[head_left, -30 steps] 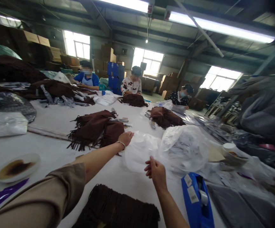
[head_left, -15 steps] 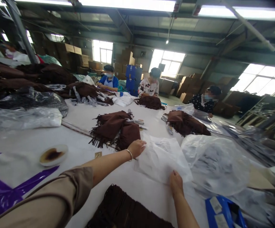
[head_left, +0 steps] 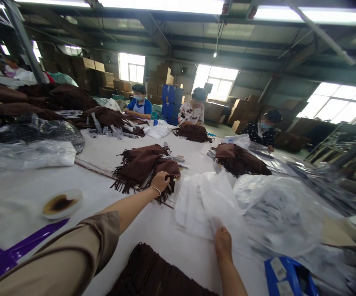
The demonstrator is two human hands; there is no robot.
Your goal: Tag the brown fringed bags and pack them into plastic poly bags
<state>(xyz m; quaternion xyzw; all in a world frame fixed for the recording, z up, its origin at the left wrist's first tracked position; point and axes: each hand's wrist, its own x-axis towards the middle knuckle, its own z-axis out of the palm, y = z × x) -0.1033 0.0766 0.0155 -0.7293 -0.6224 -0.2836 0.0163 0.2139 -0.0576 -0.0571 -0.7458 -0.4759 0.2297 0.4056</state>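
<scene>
My left hand (head_left: 160,181) is closed at the near edge of a dark brown fringed scarf (head_left: 141,166), one of a small folded pile in the middle of the table. Its fingertips pinch the cloth, partly hidden by the hand itself. My right hand (head_left: 223,243) grips the near edge of a thin white translucent plastic bag (head_left: 223,197). Under that bag lie more flat white bags (head_left: 187,201) with faint printing. Closest to me, another dark brown fringed piece (head_left: 159,273) lies at the bottom edge of the view.
A shallow dish with dark liquid (head_left: 62,204) and purple plastic strips (head_left: 37,237) lie left. On the right are a bulging clear bag (head_left: 276,209) and a blue box-like holder (head_left: 288,276). Brown scarf heaps (head_left: 241,158) stand farther back. Several co-workers sit across the table.
My left hand has left the white bag and moved left onto the brown scarf. My right hand has shifted slightly left and down, folding the top bag's near edge over.
</scene>
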